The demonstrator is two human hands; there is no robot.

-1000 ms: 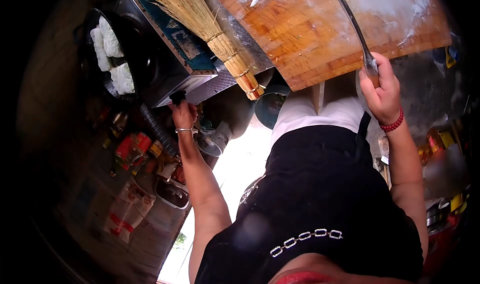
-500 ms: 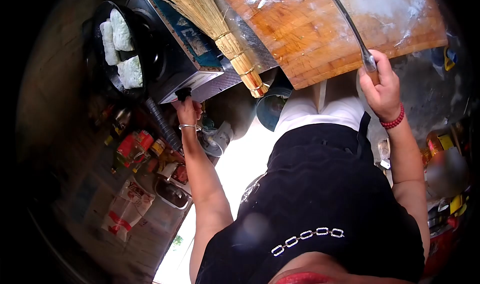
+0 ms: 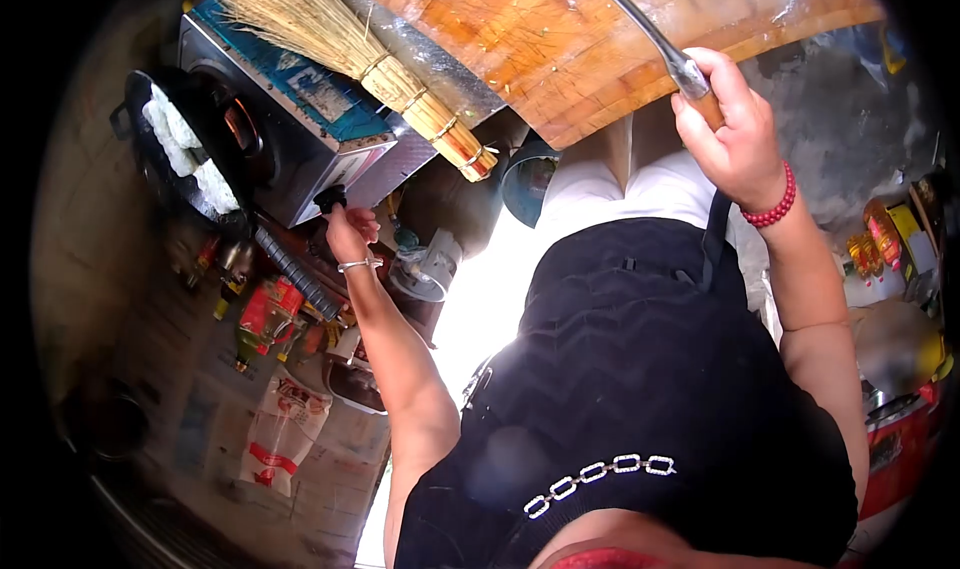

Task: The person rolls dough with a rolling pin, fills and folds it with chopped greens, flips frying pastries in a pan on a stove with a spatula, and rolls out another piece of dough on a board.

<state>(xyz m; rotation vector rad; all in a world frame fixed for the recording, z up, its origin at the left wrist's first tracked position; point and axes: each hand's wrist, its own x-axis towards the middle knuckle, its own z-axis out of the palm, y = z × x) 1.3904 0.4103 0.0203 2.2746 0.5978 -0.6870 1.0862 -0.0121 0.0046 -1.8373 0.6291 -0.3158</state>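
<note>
Nearest the camera is the person's black knitted top (image 3: 625, 369), trimmed at the neck with a silver chain of oblong links (image 3: 598, 474); below it show white legwear (image 3: 610, 199) and both bare arms. The right hand (image 3: 735, 134), with a red beaded bracelet (image 3: 775, 199) on its wrist, has its grip wrapped around the brown wooden handle of a long, dark, slightly curved metal tool (image 3: 640, 24). The tool's shaft slants up over the worktop and leaves the view at the top. The left hand (image 3: 350, 234), with a silver bangle (image 3: 360, 264) at the wrist, is at a black knob (image 3: 329, 199) on the front of a silver metal stove (image 3: 352, 164) with a teal panel; its fingers touch the knob, but I cannot tell how tightly that grip pinches.

Past the hands is the orange-brown wooden worktop (image 3: 575, 59), dusted with white powder. A straw brush (image 3: 400, 89) lies between it and the stove. Left of the stove's teal panel, a round black pan (image 3: 148, 164) holds pale, greenish-white pieces (image 3: 172, 129); its ribbed black handle points towards the person. Farther down are a dark bucket (image 3: 522, 187) and a white bag with red markings (image 3: 285, 434).
</note>
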